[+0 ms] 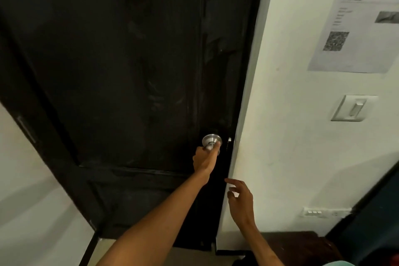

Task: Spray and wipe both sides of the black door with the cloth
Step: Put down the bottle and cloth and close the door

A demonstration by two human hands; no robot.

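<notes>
Fingers (218, 146) of the left hand (205, 161) are curling around the silver door knob (211, 140), grasping it from below, with the left forearm reaching up from the bottom centre of the view. The knob is sitting close to the latch edge of the black door (121, 67), beside a small metal latch plate (229, 140) on that edge. The right hand (240, 198) is hovering lower and to the right, its fingers loosely spread and released, holding nothing; the fingertips are lying just beside the door's latch edge, where the black panel is meeting the white wall (287, 136), and whether they are touching it cannot be told.

The door is filling the upper left and centre of the view, and its surface is showing faint streaks and smears. Its lower edge is ending just above the pale floor (183, 257). A narrow light-coloured strip is running along the latch edge between door and wall. To the left of the door another pale wall surface is showing.

On the wall to the right, a printed paper notice (356, 19) is hanging high up, a light switch (354, 108) is sitting below it, and a low outlet plate (317, 212) is lying near a dark piece of furniture (302, 244) at the bottom right corner.
</notes>
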